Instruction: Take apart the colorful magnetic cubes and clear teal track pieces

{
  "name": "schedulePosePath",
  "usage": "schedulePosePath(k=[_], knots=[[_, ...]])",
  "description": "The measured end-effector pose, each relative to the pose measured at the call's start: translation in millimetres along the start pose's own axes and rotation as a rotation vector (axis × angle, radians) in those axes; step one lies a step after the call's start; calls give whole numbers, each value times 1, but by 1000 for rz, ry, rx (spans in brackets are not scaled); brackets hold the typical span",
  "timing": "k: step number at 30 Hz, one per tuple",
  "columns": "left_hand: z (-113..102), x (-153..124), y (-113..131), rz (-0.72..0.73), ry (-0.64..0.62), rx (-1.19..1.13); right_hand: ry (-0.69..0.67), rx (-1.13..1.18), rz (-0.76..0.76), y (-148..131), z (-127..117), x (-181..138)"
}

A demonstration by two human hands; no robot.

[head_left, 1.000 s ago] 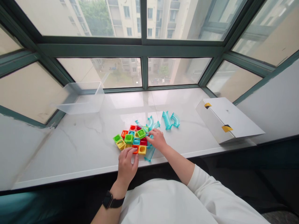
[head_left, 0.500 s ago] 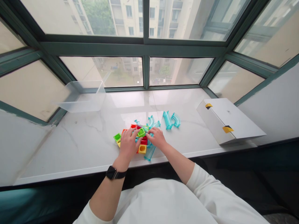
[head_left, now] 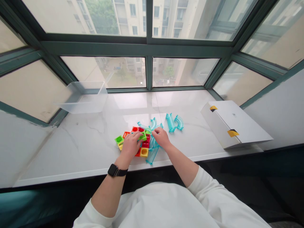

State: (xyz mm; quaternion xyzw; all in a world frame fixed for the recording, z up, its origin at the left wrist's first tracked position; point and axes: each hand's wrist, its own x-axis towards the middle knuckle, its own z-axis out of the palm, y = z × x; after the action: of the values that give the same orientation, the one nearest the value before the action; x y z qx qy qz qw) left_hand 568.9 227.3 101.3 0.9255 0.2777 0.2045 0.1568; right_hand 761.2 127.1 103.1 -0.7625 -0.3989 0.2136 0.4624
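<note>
My left hand (head_left: 130,145), with a black watch on its wrist, is closed on a green block (head_left: 143,136) above a cluster of square toy blocks. In that cluster are a red block (head_left: 145,144), a yellow block (head_left: 143,152) with a round recess, and another green block (head_left: 119,139) at the left. My right hand (head_left: 161,136) is curled closed just right of the cluster, its fingertips by the clear teal track pieces (head_left: 153,122). What its fingers pinch, if anything, is hidden. A straight teal track piece (head_left: 153,155) lies below it.
Two more teal track pieces (head_left: 170,123) lie on the white marble sill (head_left: 83,142), right of the cluster. A clear plastic bin (head_left: 87,106) stands at the back left, and a white box (head_left: 237,123) with yellow-black tabs at the right. Windows enclose the sill.
My right hand has drawn slightly away from the green block, and its fingers have curled closer together. The green block in my left hand has tilted a little.
</note>
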Motion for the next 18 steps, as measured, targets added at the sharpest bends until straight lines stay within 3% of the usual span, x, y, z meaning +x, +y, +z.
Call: schedulePosePath(k=[3, 8, 10, 14, 18], knots=[[-5, 2, 2, -6, 24, -30, 49, 134, -41, -2, -16, -2], [-28, -7, 30, -74, 220, -199, 79, 238, -225, -12, -43, -32], [-34, -14, 46, -203, 208, -394, 105, 213, -323, -17, -48, -50], [-28, -23, 74, -477, 49, -985, 112, 78, -549, -23, -49, -80], [-23, -22, 85, -637, 82, -1321, 95, -95, -751, -24, -46, -91]])
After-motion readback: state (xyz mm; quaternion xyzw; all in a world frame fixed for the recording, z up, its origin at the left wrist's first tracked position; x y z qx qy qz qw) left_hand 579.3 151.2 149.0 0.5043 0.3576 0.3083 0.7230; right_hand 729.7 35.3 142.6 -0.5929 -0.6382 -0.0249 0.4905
